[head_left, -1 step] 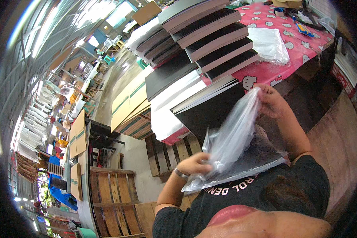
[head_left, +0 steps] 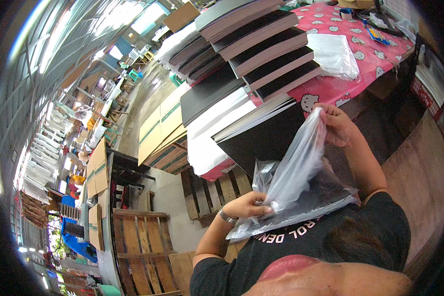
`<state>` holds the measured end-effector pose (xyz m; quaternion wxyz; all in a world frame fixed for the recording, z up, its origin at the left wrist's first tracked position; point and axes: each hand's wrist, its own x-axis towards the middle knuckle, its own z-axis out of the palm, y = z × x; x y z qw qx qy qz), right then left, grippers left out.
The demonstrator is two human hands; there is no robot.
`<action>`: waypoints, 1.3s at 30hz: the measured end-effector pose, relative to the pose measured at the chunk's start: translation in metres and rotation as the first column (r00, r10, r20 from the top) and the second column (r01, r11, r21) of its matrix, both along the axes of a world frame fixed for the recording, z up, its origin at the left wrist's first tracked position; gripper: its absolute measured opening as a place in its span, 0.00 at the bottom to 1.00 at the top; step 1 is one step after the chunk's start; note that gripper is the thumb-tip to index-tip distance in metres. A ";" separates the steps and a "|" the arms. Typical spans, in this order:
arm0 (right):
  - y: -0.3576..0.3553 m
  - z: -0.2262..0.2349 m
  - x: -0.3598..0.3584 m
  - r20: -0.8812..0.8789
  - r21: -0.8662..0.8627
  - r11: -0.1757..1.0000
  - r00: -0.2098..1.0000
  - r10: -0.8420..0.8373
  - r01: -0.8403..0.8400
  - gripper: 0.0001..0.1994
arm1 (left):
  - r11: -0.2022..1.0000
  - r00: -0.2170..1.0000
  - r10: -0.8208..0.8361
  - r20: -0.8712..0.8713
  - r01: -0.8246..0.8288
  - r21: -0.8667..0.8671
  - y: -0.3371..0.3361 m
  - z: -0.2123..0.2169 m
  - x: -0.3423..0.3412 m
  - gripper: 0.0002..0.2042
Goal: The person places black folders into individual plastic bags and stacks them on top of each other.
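Note:
A clear plastic bag [head_left: 301, 165] stretches between my two hands in front of my chest. Its upper corner is pinched in my right hand [head_left: 338, 127], by the table edge. My left hand [head_left: 249, 204], with a watch on the wrist, grips the bag's lower left side between thumb and fingers. Behind the bag, a black flat panel [head_left: 269, 135] with layered white edges, book-like in look, leans at the table's near edge. The bag covers part of it. Whether anything is inside the bag I cannot tell.
Tall stacks of black-covered, book-like blocks [head_left: 274, 59] stand on a table with a pink patterned cloth [head_left: 325, 22]. White plastic sheets [head_left: 333, 56] lie to their right. Cardboard bundles [head_left: 163, 128] stand left of the table, with wooden pallets [head_left: 143, 246] on the floor.
My left hand, blurred before, now shows sharply with its fingers on the bag. The bag's folds between my hands have shifted a little. My right hand has barely moved.

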<state>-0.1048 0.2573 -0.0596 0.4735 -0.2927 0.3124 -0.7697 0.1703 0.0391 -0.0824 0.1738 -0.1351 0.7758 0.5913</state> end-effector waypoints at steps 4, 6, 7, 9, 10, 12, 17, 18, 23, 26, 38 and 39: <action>0.003 -0.043 -0.009 -0.554 0.395 0.850 0.648 0.523 -0.349 0.12 | 0.733 0.760 0.556 -0.337 -0.256 0.630 -0.008 -0.002 0.001 0.23; -0.002 -0.036 -0.019 -0.701 0.227 0.884 0.561 0.439 -0.409 0.11 | 0.697 0.715 0.599 -0.361 -0.244 0.674 -0.020 -0.022 0.014 0.27; -0.001 -0.043 -0.030 -0.719 0.075 0.947 0.641 0.269 -0.312 0.11 | 0.755 0.740 0.545 -0.393 -0.230 0.615 -0.025 -0.034 0.016 0.27; -0.002 -0.015 -0.010 0.027 -0.259 0.966 0.999 0.032 -0.024 0.11 | 0.942 0.876 0.279 -0.394 -0.170 0.288 -0.024 -0.054 0.026 0.20; -0.002 -0.010 -0.003 0.038 -0.225 0.974 0.998 0.043 -0.034 0.11 | 0.970 0.911 0.191 -0.365 -0.118 0.212 -0.021 -0.056 0.024 0.18; -0.003 -0.027 -0.002 -0.011 -0.144 0.955 0.965 0.261 -0.259 0.10 | 0.885 0.918 0.295 -0.266 -0.157 0.438 -0.027 -0.053 0.018 0.21; -0.007 -0.026 0.001 -0.495 0.294 0.938 0.810 0.313 -0.183 0.12 | 0.571 0.542 0.717 -0.439 -0.096 0.815 -0.052 -0.044 0.028 0.26; -0.009 -0.020 0.001 -0.391 0.146 0.983 0.906 0.163 -0.114 0.13 | 0.524 0.677 0.591 -0.440 0.092 0.846 -0.066 -0.045 0.031 0.31; -0.023 0.000 -0.022 -0.808 -0.157 0.851 0.431 -0.403 0.500 0.21 | 0.405 0.239 0.897 -0.371 -0.780 0.477 -0.027 0.000 -0.038 0.21; -0.034 -0.014 -0.007 -0.883 -0.434 0.619 -0.173 -0.437 0.655 0.25 | 0.527 0.340 0.633 -0.696 -0.847 0.066 -0.052 -0.002 -0.050 0.21; 0.028 0.011 -0.004 -0.584 0.325 0.925 0.811 0.033 0.197 0.09 | 0.898 0.865 0.436 -0.248 -0.435 0.063 -0.036 0.047 0.014 0.12; 0.032 0.001 -0.010 -0.528 0.323 0.935 0.848 0.047 0.149 0.10 | 0.886 0.876 0.461 -0.141 -0.443 0.139 -0.047 0.028 0.015 0.10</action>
